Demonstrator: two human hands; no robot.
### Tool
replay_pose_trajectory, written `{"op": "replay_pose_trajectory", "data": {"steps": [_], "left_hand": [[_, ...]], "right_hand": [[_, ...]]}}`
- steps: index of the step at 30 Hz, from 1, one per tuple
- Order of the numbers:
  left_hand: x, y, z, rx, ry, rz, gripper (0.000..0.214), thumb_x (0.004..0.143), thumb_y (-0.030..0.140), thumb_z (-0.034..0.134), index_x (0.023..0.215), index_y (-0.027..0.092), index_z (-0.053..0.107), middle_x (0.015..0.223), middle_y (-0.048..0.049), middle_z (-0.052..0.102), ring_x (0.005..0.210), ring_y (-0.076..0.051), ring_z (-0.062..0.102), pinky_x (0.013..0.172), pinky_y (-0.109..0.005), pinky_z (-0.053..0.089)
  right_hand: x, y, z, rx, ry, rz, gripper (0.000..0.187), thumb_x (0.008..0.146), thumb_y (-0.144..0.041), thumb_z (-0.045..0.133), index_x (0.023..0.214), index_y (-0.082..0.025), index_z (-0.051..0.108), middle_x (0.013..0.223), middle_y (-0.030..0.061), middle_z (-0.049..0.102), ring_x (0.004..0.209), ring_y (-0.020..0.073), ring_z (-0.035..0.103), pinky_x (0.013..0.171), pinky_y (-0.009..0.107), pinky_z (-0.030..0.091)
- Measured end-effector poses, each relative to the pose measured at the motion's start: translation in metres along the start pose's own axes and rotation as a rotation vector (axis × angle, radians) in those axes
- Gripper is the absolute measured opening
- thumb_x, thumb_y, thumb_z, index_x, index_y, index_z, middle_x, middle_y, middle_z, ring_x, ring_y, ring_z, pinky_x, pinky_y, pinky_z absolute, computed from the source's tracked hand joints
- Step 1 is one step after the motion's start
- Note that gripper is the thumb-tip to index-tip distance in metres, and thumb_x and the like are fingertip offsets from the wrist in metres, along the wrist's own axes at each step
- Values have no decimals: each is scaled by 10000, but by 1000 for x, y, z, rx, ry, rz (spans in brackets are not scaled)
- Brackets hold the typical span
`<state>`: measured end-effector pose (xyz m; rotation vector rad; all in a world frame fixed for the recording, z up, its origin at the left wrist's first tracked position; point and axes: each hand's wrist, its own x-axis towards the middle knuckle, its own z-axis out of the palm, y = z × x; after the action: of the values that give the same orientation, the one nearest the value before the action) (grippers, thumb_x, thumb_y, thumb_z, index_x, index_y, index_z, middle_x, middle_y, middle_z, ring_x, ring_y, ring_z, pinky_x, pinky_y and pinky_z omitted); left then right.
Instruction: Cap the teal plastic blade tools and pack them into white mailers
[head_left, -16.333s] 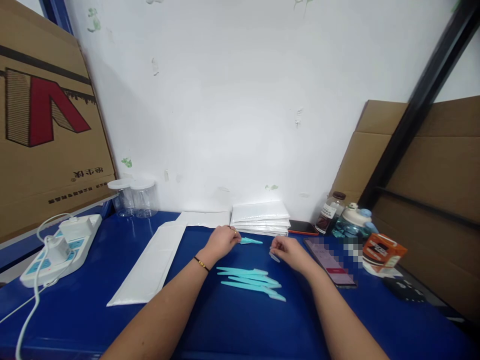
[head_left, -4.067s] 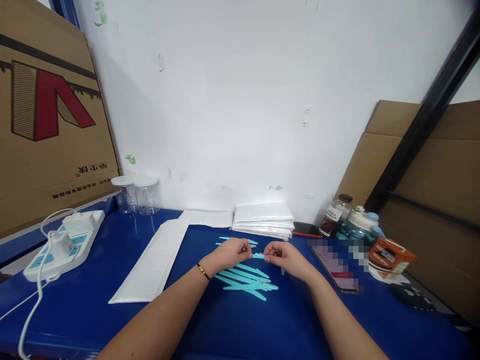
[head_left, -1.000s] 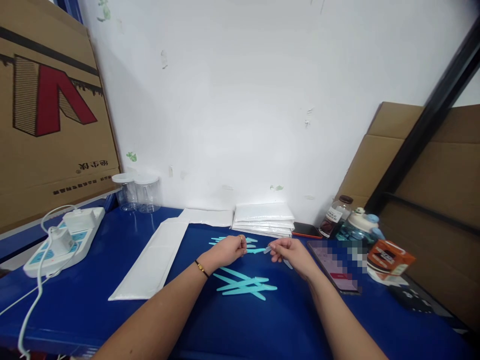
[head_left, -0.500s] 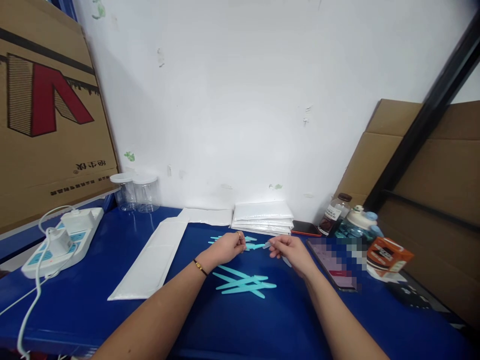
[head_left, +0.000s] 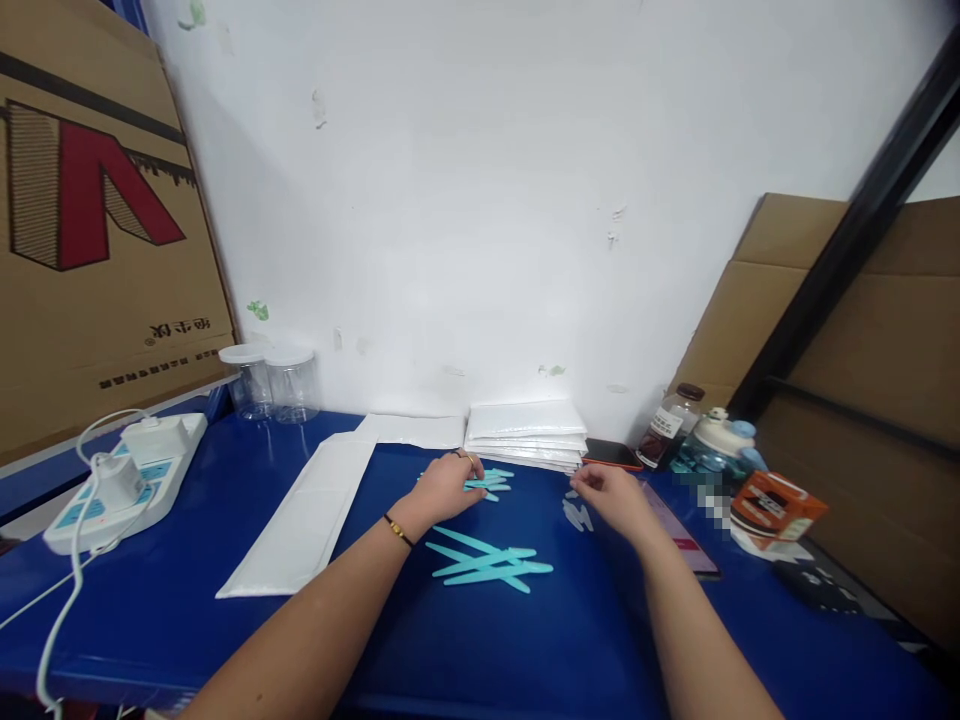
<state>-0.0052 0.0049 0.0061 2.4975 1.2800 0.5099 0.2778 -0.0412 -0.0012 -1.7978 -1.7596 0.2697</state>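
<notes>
Teal plastic sticks, two groups on the blue table (head_left: 525, 650). The far cluster (head_left: 495, 482) sits just in front of the stack of white mailers (head_left: 525, 432). The near pile (head_left: 486, 564) lies criss-crossed closer to the body, apart from the far cluster.

Left hand (head_left: 448, 487): fingers curled down onto the left end of the far cluster, touching it. Can't tell if it pinches one stick or just rests on them. Bracelet (head_left: 398, 530) on that wrist.

Right hand (head_left: 613, 497): off to the right, loosely curled, thumb and forefinger tips drawn together. Can't tell if anything is between them. Clear caps (head_left: 576, 516) lie on the table just beside those fingertips, small and see-through, hard to make out against the blue.

Around: flat white mailer (head_left: 307, 520) left of the forearm, phone (head_left: 611, 455) at the back by the stack, second phone (head_left: 690, 548) partly under the right wrist. Brown bottle (head_left: 667, 425), water bottle (head_left: 712, 445) and orange box (head_left: 776, 505) to the right. Power strip (head_left: 127, 480) and clear jars (head_left: 270, 385) far left.

Risks, my read:
- Caps look light and nearly invisible, so a sweep of the right wrist could scatter them or push them under the second phone.
- Near pile is loose, so a dragged forearm could mix it into the far cluster.
- Far cluster lies near the mailer stack, so a nudge could slide sticks under it.
</notes>
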Motion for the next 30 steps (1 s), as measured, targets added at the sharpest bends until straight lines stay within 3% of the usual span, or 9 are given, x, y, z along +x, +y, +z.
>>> {"op": "replay_pose_trajectory", "data": {"steps": [3,6,13,17,22,30], "left_hand": [[-9,16,-6,-102,-301,74,311,713,489,614,845,207,628,777,1,636,667,-141,574,529,-223,373],[-16,30,-6,-56,-421,132,308,618,475,701,758,206,646,710,13,641,610,-131,554,473,-220,325],[-16,32,-1,-8,-429,122,67,690,253,613,721,204,646,715,12,671,637,-129,572,495,-203,344],[-12,27,-3,-35,-305,122,118,748,270,551,803,207,635,761,2,672,679,-135,579,537,-204,365],[-7,18,-1,-101,-240,83,158,780,313,524,847,200,612,745,-2,653,638,-127,564,519,-202,354],[-4,12,2,-124,-213,67,170,780,326,513,838,200,610,752,-6,653,637,-131,551,521,-206,348]], "right_hand": [[0,6,-1,-112,-93,52,144,700,-286,577,645,-180,659,636,28,680,590,158,597,527,229,362],[-2,7,8,-211,-192,79,80,643,-240,633,593,-178,638,608,33,666,584,159,591,518,229,348],[-4,5,20,-190,-249,8,47,681,-210,624,645,-184,612,664,31,652,603,149,568,521,227,344],[-5,-4,18,61,-248,-38,114,729,-283,607,688,-177,593,656,20,626,595,141,554,527,225,368],[-10,-21,16,449,-391,-102,200,747,-354,617,793,-161,597,669,3,599,594,130,566,557,226,419],[-15,-31,19,507,-452,-120,193,744,-336,646,805,-156,613,658,-1,593,606,130,573,579,234,433]]}}
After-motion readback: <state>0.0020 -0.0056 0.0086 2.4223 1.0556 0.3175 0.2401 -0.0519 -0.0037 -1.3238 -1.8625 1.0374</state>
